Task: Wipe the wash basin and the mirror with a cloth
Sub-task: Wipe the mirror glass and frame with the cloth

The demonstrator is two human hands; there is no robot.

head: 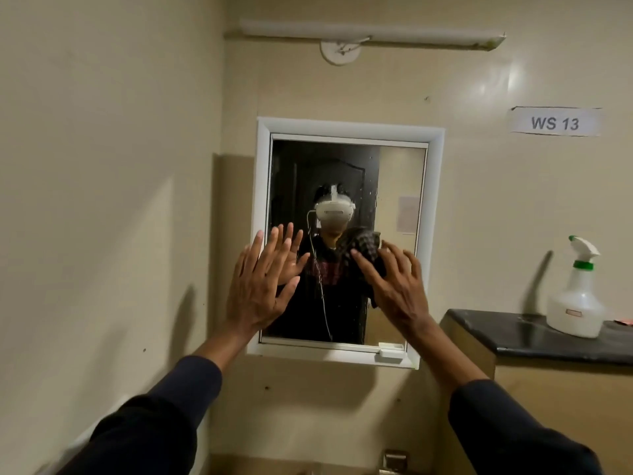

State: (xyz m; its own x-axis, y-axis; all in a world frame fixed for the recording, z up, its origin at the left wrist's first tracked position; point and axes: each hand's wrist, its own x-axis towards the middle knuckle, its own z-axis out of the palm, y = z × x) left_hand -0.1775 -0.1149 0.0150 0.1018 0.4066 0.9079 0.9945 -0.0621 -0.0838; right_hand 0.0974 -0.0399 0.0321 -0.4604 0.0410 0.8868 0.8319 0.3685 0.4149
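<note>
Fingers (274, 245) of the left hand (260, 289) are lying spread wide, flat on the mirror's (394, 186) lower left. Right hand (399, 296) fingers (406, 265) are splaying, pressing a dark checked cloth (364, 243) onto the mirror's lower right, partly hiding it. Spray bottle (575, 303) is standing on the table (534, 337) right of the mirror, contents unreadable.

Spray bottle (576, 296) right of mirror (394, 173)

You face the mirror (394, 180) on the wall (486, 207): left hand (262, 286) over its left edge, right hand (397, 291) on cloth (364, 246) at glass ctr-right, spray bottle (577, 299) on ledge (507, 332) to mirror's right, tube light (370, 30) above.
</note>
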